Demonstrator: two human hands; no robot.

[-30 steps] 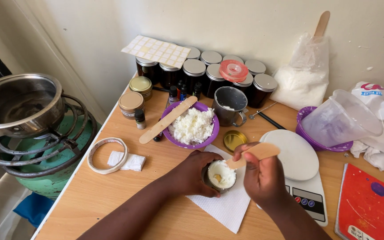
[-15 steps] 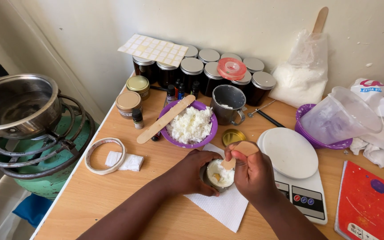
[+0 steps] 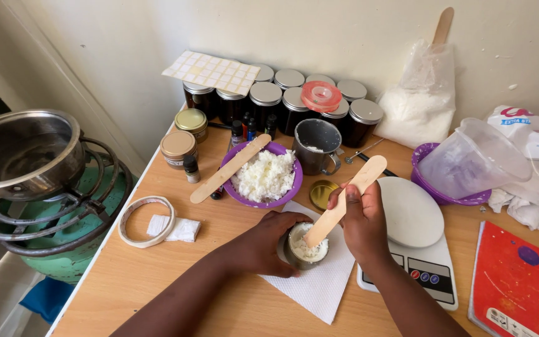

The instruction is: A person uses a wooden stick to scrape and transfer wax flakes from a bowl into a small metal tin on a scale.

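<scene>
My left hand (image 3: 268,244) wraps around a small metal tin (image 3: 305,248) that stands on a white paper towel (image 3: 319,282). The tin holds white flaky wax. My right hand (image 3: 361,219) grips a flat wooden stick (image 3: 347,200), whose lower end rests in the wax inside the tin. Just behind sits a purple bowl (image 3: 266,176) heaped with the same white flakes, with a second wooden stick (image 3: 229,168) lying across its left rim.
A white kitchen scale (image 3: 414,236) sits right of the tin, a gold lid (image 3: 323,194) and a metal mug (image 3: 317,145) behind it. Dark lidded jars (image 3: 294,103) line the wall. A pot (image 3: 23,153) rests on a green burner at left. A red book (image 3: 519,281) lies at right.
My right hand has tilted the wooden stick up, so its upper end now points away toward the scale while the lower end stays in the tin. The left hand keeps its hold.
</scene>
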